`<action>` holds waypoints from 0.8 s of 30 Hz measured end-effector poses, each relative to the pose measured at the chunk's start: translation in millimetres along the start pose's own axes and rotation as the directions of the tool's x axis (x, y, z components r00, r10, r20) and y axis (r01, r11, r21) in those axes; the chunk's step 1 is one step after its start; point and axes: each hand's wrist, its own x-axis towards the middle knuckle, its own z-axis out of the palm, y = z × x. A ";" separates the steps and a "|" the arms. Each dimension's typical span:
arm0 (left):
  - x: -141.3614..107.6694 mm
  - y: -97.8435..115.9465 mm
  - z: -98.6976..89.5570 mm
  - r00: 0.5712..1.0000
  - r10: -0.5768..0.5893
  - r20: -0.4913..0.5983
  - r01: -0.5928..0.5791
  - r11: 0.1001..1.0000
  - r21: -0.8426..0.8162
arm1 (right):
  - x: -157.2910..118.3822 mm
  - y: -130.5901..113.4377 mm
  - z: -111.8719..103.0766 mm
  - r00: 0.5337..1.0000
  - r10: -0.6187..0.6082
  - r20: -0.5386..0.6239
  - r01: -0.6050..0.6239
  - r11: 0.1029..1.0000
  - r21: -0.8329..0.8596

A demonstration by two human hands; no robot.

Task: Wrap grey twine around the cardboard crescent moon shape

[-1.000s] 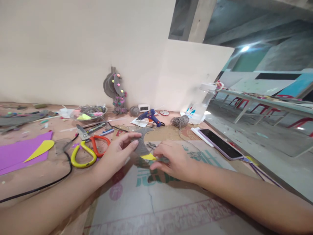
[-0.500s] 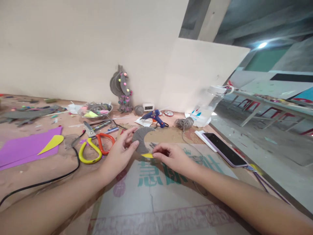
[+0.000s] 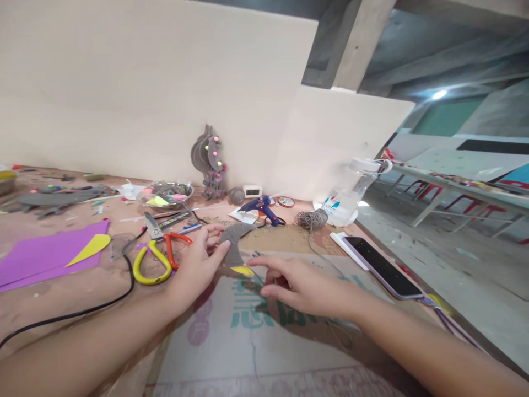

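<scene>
A crescent (image 3: 235, 240) wrapped in grey yarn is held up above the work surface, with a bare yellow tip (image 3: 242, 271) at its lower end. My left hand (image 3: 203, 255) grips its outer left edge between thumb and fingers. By the yellow tip is my right hand (image 3: 291, 281), its index finger stretched toward the tip and its thumb drawn in below. A thin strand of grey yarn (image 3: 257, 277) runs from the tip into these right fingers. Behind, a loose bundle of grey yarn (image 3: 311, 219) trails a strand forward.
Left of my hands lie yellow-and-red-handled scissors (image 3: 154, 266), purple sheets (image 3: 45, 255) and a black cable (image 3: 103, 300). A blue glue gun (image 3: 261, 206), a small white clock (image 3: 252, 191) and a decorated grey piece (image 3: 211, 160) stand behind. A phone (image 3: 382, 266) and plastic jug (image 3: 349, 193) are right.
My right hand has let go of the yellow tip and shifted down, its index finger now stretched out with yarn at the fingers. The crescent has turned to a narrower angle. The view has tilted slightly up.
</scene>
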 end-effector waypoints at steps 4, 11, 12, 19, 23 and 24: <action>3.1 1.3 -0.9 0.999 -0.041 0.011 0.041 0.997 -0.062 | -9.1 2.4 -22.0 0.994 0.010 -0.107 -0.034 0.975 -0.222; 9.4 -3.8 -4.1 0.992 -0.116 0.056 0.120 0.988 -0.095 | 30.9 74.6 -47.7 0.915 0.220 -0.339 -0.308 0.923 -0.230; 9.9 -4.5 -4.5 0.991 -0.118 0.061 0.123 0.988 -0.093 | 42.1 85.4 -48.1 0.897 0.245 -0.368 -0.333 0.922 -0.199; 13.0 -10.5 -5.1 0.998 -0.053 0.032 0.054 0.998 -0.042 | 108.8 118.8 -24.7 0.841 0.329 -0.430 -0.394 0.916 -0.070; 13.6 -11.1 -6.2 0.999 -0.030 0.013 0.030 0.999 -0.028 | 123.1 123.2 -14.0 0.811 0.383 -0.443 -0.447 0.894 -0.045; 13.5 -10.7 -6.4 1.000 -0.023 0.009 0.024 0.999 -0.026 | 124.2 124.6 -13.0 0.801 0.394 -0.450 -0.459 0.887 -0.040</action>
